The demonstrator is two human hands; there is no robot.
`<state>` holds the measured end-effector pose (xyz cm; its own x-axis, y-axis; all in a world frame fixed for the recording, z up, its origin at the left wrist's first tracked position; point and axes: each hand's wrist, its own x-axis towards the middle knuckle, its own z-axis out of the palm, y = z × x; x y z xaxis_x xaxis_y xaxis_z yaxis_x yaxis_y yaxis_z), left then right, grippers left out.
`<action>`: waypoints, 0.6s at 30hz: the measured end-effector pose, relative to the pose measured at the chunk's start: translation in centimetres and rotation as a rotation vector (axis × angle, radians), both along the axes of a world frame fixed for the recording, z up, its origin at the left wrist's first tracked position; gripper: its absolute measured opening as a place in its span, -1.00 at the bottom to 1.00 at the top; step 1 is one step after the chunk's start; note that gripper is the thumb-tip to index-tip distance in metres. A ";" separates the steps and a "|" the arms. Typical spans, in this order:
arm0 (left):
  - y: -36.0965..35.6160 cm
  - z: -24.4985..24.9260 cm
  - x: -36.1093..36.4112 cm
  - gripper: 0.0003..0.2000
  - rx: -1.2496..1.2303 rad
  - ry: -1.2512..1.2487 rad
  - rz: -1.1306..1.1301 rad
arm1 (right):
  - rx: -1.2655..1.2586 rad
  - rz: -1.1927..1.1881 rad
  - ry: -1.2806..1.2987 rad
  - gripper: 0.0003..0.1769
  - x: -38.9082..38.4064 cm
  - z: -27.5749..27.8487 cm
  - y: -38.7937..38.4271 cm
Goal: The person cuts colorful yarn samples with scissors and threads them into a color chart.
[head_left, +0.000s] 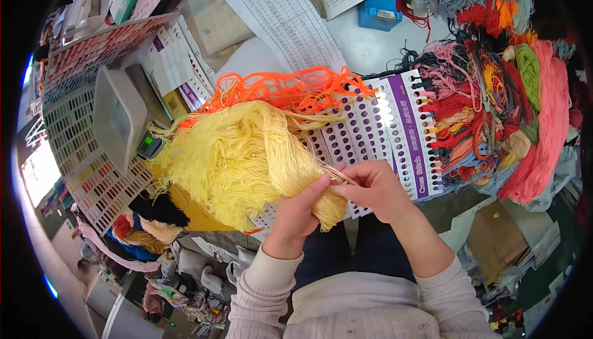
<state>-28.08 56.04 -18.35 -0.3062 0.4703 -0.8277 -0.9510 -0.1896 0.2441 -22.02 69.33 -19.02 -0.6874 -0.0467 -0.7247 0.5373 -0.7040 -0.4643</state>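
A thick hank of pale yellow thread [287,166] runs toward me, its near end folded over at the table's edge. My left hand [298,210] is closed around that near end. At its right side my right hand [372,189] pinches a few thin pale strands [336,175] between thumb and fingers. A loose, frayed pile of yellow thread [216,160] spreads to the left of the hank. Bright orange thread [272,88] lies behind the yellow. Under the threads are white punched thread cards [355,129], one with a purple printed band [407,126].
Tangled multicoloured threads [469,110] and a coral-pink hank [546,122] lie on the right. A plastic basket [74,135] with a white tray [117,119] stands left. Printed sheets [278,14] and a blue box [378,12] lie at the back. Cartons [500,234] sit below right.
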 end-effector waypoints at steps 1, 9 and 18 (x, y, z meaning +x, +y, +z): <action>0.0 0.0 0.0 -0.72 -0.008 -0.004 -0.003 | 0.089 0.021 0.040 -0.95 0.1 -0.1 -0.2; -7.3 -0.9 -3.8 -0.91 0.268 0.228 0.514 | -0.409 -0.732 0.243 -0.92 1.9 0.9 6.5; -21.5 -2.4 -7.0 -0.70 -0.467 0.475 0.330 | 0.955 -0.479 0.129 -0.81 8.5 3.3 25.0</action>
